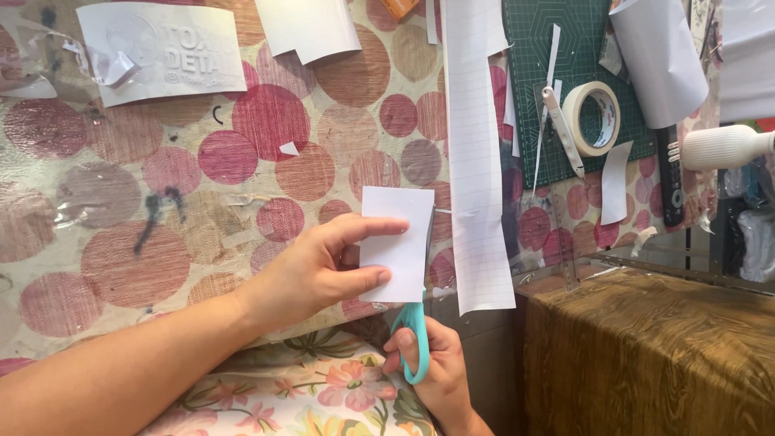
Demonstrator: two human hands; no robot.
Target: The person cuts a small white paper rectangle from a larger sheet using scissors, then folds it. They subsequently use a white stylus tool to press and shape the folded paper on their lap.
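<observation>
Seemingly mid-cut, left hand [311, 270] holding white card [397, 242], right hand [436, 363] on teal scissors [415, 331]

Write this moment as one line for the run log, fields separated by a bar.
left hand: holds white card | right hand: grips teal scissors | blades: at card's right edge | nearby: lined paper strip

A table [161, 202] is covered by a cloth of pink and tan circles; a green cutting mat [581, 81] lies at its far right, a brown wood-grain surface [646, 355] below that.
</observation>
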